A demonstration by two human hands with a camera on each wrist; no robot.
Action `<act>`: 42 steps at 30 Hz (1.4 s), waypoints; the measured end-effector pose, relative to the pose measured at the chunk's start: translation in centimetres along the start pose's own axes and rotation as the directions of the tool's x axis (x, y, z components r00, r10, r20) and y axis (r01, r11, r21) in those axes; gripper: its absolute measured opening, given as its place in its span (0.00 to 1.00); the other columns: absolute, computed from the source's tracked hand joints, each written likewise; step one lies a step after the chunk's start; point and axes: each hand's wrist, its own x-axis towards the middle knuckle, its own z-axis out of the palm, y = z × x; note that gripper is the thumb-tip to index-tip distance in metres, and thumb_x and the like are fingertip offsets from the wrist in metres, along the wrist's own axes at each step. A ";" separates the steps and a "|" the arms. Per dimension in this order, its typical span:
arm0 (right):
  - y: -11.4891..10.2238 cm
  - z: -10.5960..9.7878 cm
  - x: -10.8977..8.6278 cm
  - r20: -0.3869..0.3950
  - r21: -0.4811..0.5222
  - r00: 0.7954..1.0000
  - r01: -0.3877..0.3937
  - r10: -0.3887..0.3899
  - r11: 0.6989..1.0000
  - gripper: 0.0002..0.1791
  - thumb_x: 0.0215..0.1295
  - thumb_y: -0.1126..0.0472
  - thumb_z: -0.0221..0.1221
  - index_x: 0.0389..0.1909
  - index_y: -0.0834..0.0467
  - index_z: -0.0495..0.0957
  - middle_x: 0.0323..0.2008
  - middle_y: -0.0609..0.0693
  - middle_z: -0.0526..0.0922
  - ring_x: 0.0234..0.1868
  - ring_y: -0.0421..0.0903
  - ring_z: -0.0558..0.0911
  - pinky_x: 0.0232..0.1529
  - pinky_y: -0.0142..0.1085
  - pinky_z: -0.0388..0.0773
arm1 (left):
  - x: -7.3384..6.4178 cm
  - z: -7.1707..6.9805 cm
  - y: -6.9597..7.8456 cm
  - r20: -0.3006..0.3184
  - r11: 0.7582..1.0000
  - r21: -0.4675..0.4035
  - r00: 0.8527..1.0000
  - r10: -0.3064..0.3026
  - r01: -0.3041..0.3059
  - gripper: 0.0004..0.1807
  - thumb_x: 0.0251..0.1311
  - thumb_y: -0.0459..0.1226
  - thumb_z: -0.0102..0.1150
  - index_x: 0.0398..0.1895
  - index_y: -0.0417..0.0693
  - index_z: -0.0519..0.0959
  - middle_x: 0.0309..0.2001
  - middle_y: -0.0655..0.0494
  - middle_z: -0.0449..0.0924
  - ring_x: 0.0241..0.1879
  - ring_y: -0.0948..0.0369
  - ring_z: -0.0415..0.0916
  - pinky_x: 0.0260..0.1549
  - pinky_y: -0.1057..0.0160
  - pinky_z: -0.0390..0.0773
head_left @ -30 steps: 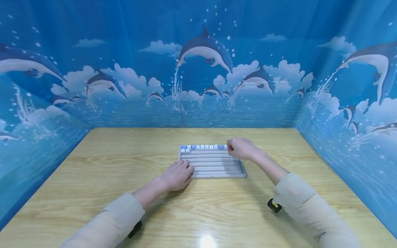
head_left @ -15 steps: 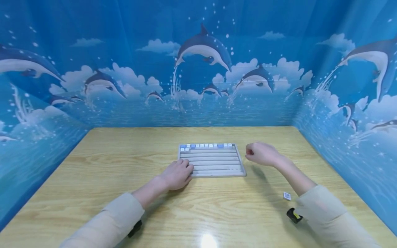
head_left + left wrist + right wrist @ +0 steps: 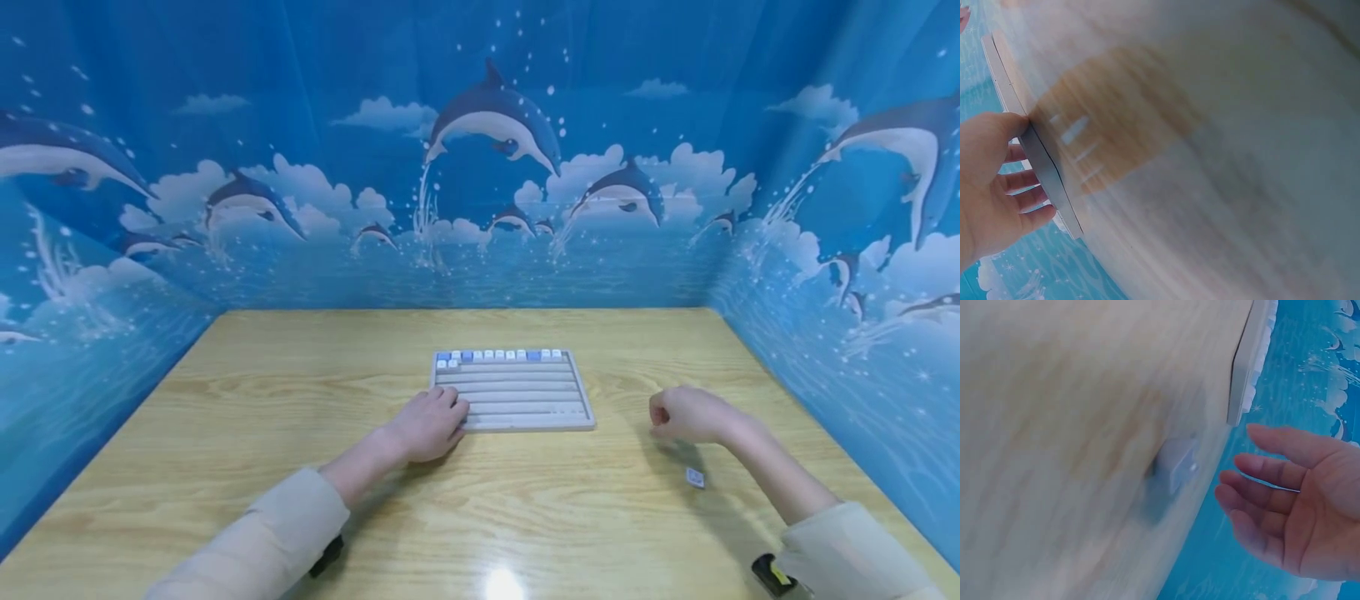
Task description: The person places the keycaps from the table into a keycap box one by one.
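Note:
A grey ridged tray (image 3: 517, 398) lies mid-table in the head view. Several small white and blue keycap-like pieces (image 3: 498, 355) line its far row, with white ones at the left of the second row. My left hand (image 3: 430, 423) grips the tray's left front corner; the left wrist view has the thumb on the near side and the fingers around the edge. To the right, my right hand (image 3: 693, 414) hovers with loosely bent fingers, holding nothing in the right wrist view. Just below it, a small white-and-blue piece (image 3: 695, 477), blurred in the right wrist view, rests on the table.
The pale wooden table (image 3: 300, 358) is enclosed at the back and sides by a blue dolphin-print curtain (image 3: 480, 250). Black devices (image 3: 772, 575) sit at both cuffs. Light glares off the table's front part.
From the tray's far right corner, my right hand has moved right and toward me. The loose piece, hidden at first, now shows. My left hand stays on the tray.

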 end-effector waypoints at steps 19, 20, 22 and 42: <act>0.7 1.5 -3.0 0.166 0.173 0.967 -0.221 0.193 0.960 0.17 0.50 0.60 0.68 0.22 0.58 0.66 0.19 0.51 0.70 0.15 0.43 0.72 0.15 0.35 0.75 | 0.0 0.2 0.1 0.000 1.000 -0.003 1.000 -0.006 0.006 0.10 0.65 0.45 0.50 0.40 0.48 0.71 0.38 0.53 0.67 0.38 0.58 0.65 0.40 0.58 0.70; 0.7 1.6 -3.0 0.170 0.176 0.966 -0.224 0.194 0.959 0.17 0.50 0.61 0.68 0.22 0.58 0.66 0.18 0.51 0.70 0.15 0.43 0.72 0.16 0.36 0.75 | 0.0 0.2 0.1 0.001 1.000 -0.004 1.000 -0.008 0.008 0.10 0.65 0.45 0.50 0.41 0.48 0.71 0.38 0.53 0.67 0.39 0.58 0.65 0.40 0.58 0.70; 0.8 1.8 -3.0 0.172 0.184 0.967 -0.217 0.186 0.959 0.17 0.49 0.63 0.68 0.21 0.58 0.65 0.17 0.51 0.69 0.14 0.43 0.72 0.16 0.35 0.75 | 0.0 0.2 0.0 0.003 1.000 -0.005 1.000 -0.009 0.009 0.10 0.65 0.45 0.50 0.40 0.48 0.71 0.38 0.53 0.67 0.38 0.58 0.65 0.39 0.59 0.70; 1.0 1.6 -2.1 0.071 0.105 0.997 -0.022 0.014 0.994 0.11 0.44 0.74 0.57 0.23 0.58 0.68 0.19 0.46 0.65 0.21 0.40 0.63 0.22 0.32 0.60 | 0.1 0.1 0.1 0.021 1.000 -0.007 1.000 -0.020 0.020 0.11 0.65 0.45 0.49 0.42 0.48 0.71 0.39 0.53 0.68 0.39 0.58 0.65 0.42 0.58 0.70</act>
